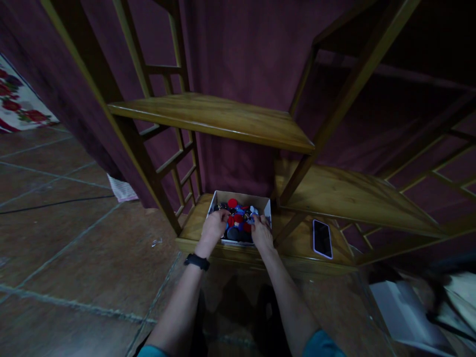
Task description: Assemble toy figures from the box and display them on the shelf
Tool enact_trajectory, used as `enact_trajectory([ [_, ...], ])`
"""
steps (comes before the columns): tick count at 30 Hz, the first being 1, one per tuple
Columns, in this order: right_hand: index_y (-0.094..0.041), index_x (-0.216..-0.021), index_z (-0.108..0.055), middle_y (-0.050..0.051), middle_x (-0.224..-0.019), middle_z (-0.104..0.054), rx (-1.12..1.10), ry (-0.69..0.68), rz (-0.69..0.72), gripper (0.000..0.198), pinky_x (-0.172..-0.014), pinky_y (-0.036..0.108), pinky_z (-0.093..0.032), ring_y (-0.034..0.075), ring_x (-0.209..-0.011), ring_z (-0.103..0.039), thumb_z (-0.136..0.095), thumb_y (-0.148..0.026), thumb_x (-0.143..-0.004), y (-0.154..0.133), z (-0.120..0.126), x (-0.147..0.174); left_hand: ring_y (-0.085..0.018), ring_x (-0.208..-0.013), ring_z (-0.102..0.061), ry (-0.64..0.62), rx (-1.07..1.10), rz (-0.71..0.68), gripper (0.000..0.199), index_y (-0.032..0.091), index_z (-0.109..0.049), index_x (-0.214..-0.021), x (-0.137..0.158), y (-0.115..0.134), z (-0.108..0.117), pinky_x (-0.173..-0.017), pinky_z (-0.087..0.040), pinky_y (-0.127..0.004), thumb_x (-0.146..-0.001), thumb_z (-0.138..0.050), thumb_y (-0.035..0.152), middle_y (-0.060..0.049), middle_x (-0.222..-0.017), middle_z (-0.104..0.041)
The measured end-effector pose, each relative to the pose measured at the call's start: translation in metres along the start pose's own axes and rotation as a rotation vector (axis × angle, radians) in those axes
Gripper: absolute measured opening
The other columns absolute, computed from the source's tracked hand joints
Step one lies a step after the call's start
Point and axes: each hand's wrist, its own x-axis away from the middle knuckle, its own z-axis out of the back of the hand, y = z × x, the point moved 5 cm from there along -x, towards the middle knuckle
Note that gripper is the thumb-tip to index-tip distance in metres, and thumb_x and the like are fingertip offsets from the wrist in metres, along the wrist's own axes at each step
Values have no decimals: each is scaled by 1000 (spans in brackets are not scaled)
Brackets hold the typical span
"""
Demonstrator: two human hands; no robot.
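A shallow white box [242, 194] rests on the low wooden shelf. It holds a jumble of small red, black, blue and pale pieces, some of them round and flat, whose kind I cannot make out. My left hand [215, 225], with a black band on the wrist, reaches over the box's left side, its fingertips pinched together among the pieces. At the right side my right hand [262, 233] has its fingers bent and closed near a pale blue piece [254, 210]. What either hand grips is too small to tell.
A phone [322, 239] lies on the low shelf to the right. An upper shelf board [215, 116] and slanting wooden posts frame the space above the box. Behind hangs a purple curtain [238, 64]. A white box-like object [409, 312] stands on the tiled floor at lower right.
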Motion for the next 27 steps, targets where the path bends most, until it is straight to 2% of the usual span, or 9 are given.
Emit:
enact_trajectory([
  [4,-24,-131,-44,8,-127,-48,24,-68,-16,47,-99,31,-33,21,-119,-43,-40,-14,-86,5,-9,-1,-21,-96,-63,-28,-106,-53,32,23,-64,-110,3,5,-2,-79,-45,-27,-86,-44,27,-9,-104,-69],
  [12,-22,-122,-51,9,-122,-49,42,-124,-104,38,-94,27,-36,20,-114,-48,-44,-18,-85,12,-17,-3,-21,-96,-64,-49,-185,-21,33,25,-62,-113,7,7,2,-77,-46,-27,-87,-42,30,-9,-101,-69],
  [15,-22,-123,-49,9,-124,-47,31,-150,-161,38,-92,27,-37,19,-112,-50,-43,-19,-86,13,-16,-3,-21,-96,-63,-56,-219,-21,33,25,-62,-113,8,7,1,-77,-47,-27,-87,-41,30,-9,-102,-69],
  [23,-24,-128,-43,10,-121,-47,-8,-43,-216,42,-84,31,-41,21,-105,-53,-39,-18,-87,16,-5,0,-22,-99,-62,-99,-273,-27,34,26,-61,-115,8,0,-4,-82,-47,-31,-88,-41,29,-11,-104,-67],
  [27,-24,-130,-45,10,-121,-47,-6,1,-150,45,-92,31,-37,23,-113,-46,-39,-17,-86,15,0,-1,-23,-96,-63,-59,-285,38,35,25,-61,-116,7,-12,3,-82,-47,-32,-87,-41,30,-13,-101,-68],
])
